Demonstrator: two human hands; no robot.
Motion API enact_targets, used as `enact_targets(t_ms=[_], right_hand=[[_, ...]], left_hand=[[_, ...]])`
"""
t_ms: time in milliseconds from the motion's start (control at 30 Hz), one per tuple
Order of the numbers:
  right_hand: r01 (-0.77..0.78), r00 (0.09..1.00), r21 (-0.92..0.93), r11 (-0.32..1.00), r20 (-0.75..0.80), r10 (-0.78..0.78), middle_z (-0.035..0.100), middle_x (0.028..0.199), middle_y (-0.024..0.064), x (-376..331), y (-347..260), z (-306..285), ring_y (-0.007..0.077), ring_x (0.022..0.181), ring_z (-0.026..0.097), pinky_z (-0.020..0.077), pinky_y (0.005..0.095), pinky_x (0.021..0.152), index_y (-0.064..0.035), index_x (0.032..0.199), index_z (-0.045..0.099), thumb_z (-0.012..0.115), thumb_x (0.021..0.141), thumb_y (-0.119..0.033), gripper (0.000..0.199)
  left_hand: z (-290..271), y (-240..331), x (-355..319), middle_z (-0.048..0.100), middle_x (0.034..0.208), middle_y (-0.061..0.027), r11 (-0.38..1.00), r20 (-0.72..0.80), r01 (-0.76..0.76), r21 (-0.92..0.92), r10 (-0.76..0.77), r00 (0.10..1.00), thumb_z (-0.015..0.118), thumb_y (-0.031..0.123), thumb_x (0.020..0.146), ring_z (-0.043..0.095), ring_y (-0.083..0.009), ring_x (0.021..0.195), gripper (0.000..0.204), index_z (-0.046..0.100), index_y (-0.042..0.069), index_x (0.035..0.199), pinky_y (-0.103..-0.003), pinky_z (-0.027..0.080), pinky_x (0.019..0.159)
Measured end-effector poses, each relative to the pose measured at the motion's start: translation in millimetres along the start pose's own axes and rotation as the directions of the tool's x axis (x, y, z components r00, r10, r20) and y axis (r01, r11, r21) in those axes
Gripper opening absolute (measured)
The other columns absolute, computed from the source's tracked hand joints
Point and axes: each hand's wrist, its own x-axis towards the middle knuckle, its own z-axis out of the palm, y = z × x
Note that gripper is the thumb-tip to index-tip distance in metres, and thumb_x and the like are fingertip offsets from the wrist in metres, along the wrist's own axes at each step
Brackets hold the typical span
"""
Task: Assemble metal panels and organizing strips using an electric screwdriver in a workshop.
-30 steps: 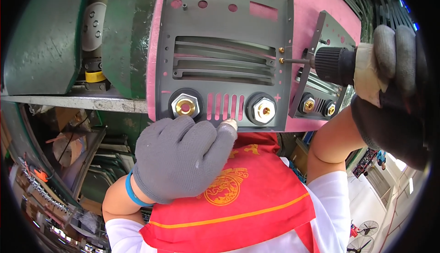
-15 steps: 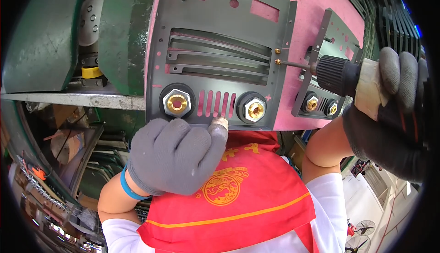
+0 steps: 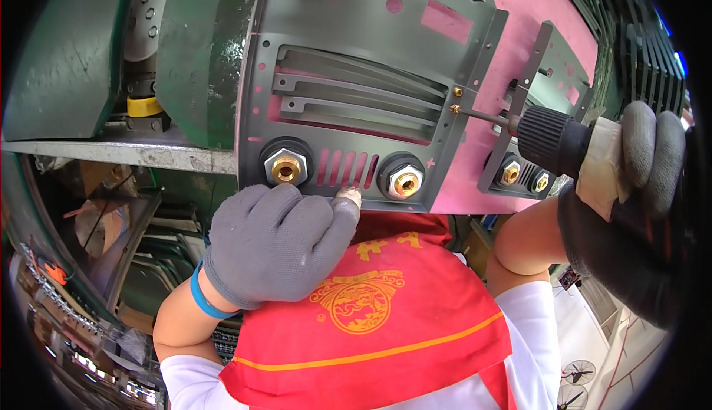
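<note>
A dark grey metal panel (image 3: 356,28) with slots, round holes and a square cutout lies in front of me. Two brass connectors, a left one (image 3: 285,168) and a right one (image 3: 406,183), sit in silver hex nuts along its near edge. My left hand (image 3: 276,243), in a grey glove, is closed over that near edge, its thumb by the short slots. In my gloved right hand (image 3: 644,161) is a black power screwdriver (image 3: 552,140) with a taped body. Its long bit meets a small brass screw (image 3: 455,109) on the panel's right flange; another brass screw (image 3: 457,92) sits just beyond.
A second, similar panel (image 3: 535,94) stands to the right on the pink work surface (image 3: 512,2). Stacked dark metal parts (image 3: 645,54) line the far right. At left are green machine covers (image 3: 63,54) and a metal ledge (image 3: 133,154), with a shelf of parts below.
The panel appears slightly turned clockwise in view, its far end shifted right. My right hand and the screwdriver sit slightly lower in the picture, with the bit still at the same screw.
</note>
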Motion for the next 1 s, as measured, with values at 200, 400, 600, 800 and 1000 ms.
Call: enact_targets(t_ms=[200,400,600,800,1000], right_hand=[[0.025,0.998,0.101,0.995,-0.058,-0.020,0.048,0.068,-0.0022,1.8,11.9,2.0,0.0074,0.061,0.053,0.0406,0.0221,0.057,-0.0103,0.080,0.061,0.076,0.076,-0.020,0.019],[0.060,0.988,0.182,0.981,-0.149,-0.033,0.047,0.065,-0.0035,-4.0,20.9,-1.8,0.0059,0.060,0.052,0.0396,0.0209,0.056,-0.0106,0.078,0.060,0.077,0.074,-0.020,0.019],[0.104,0.970,0.262,0.959,-0.239,-0.040,0.046,0.062,-0.0048,-7.8,27.6,-1.9,0.0045,0.058,0.052,0.0386,0.0197,0.055,-0.0109,0.075,0.060,0.077,0.073,-0.019,0.020],[0.171,0.944,0.327,0.929,-0.323,-0.060,0.046,0.059,-0.0061,-19.2,31.0,-3.1,0.0030,0.056,0.051,0.0376,0.0185,0.053,-0.0112,0.073,0.059,0.078,0.072,-0.019,0.020],[-0.021,0.884,0.360,0.933,-0.429,0.185,0.047,0.058,-0.0017,-56.7,2.9,-26.2,0.0027,0.053,0.051,0.0345,0.0179,0.052,-0.0116,0.069,0.057,0.085,0.067,-0.026,0.031]], left_hand=[[2.9,1.4,3.0,0.049,0.070,0.0039,1.000,-0.027,0.012,-0.009,-0.012,1.000,0.079,0.015,0.070,0.048,-0.0129,0.058,0.030,0.074,0.009,0.098,-0.028,0.035,0.050],[0.1,-5.9,1.3,0.051,0.074,0.0039,0.999,-0.008,-0.033,-0.009,0.033,0.999,0.073,0.010,0.069,0.048,-0.0111,0.061,0.029,0.071,0.005,0.098,-0.027,0.032,0.049],[2.7,-6.6,1.8,0.051,0.075,0.0035,0.998,-0.003,-0.047,-0.040,0.047,0.999,0.072,0.011,0.070,0.048,-0.0111,0.061,0.030,0.070,0.005,0.099,-0.027,0.032,0.049],[4.0,-6.4,1.9,0.047,0.074,0.0024,0.998,-0.007,-0.049,-0.041,0.049,0.999,0.071,0.011,0.070,0.048,-0.0121,0.062,0.029,0.069,0.005,0.098,-0.028,0.033,0.049],[-6.7,0.0,14.7,0.052,0.072,0.0005,0.984,0.068,0.078,-0.161,-0.068,0.995,0.078,0.010,0.074,0.049,-0.0159,0.058,0.033,0.071,0.006,0.106,-0.029,0.038,0.051]])
